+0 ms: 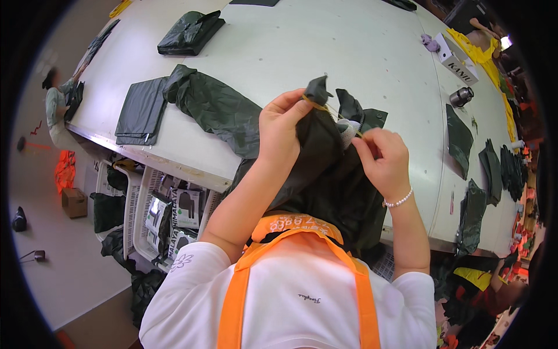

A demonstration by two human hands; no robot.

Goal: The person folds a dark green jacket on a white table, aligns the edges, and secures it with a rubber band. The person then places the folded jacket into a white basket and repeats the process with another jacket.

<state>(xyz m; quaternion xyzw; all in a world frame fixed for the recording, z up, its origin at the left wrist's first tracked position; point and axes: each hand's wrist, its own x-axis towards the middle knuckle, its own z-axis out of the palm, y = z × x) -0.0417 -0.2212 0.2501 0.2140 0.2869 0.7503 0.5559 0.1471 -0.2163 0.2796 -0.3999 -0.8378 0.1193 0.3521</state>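
Note:
A dark green, shiny waterproof garment (pixel 319 142) is bunched up in front of my body at the table's near edge. My left hand (pixel 283 123) pinches its upper end, thumb and fingers closed over the fabric. A thin yellowish cord (pixel 321 107) runs out by the left thumb, across the garment's opening. My right hand (pixel 385 160) has its thumb and forefinger closed on the cord's other end. Pale grey lining (pixel 349 129) shows between the hands. One sleeve (pixel 224 113) stretches leftward over the table, up to a flat folded dark green garment (pixel 141 111).
The white table (pixel 349 46) bears another folded dark packet (pixel 189 34) at the far left. On the right are a white box (pixel 456 58), a dark flask (pixel 461 97) and several dark garments (pixel 459 139). White baskets (pixel 138 215) with packaged goods stand below left. Another person (pixel 58 110) works at the left end.

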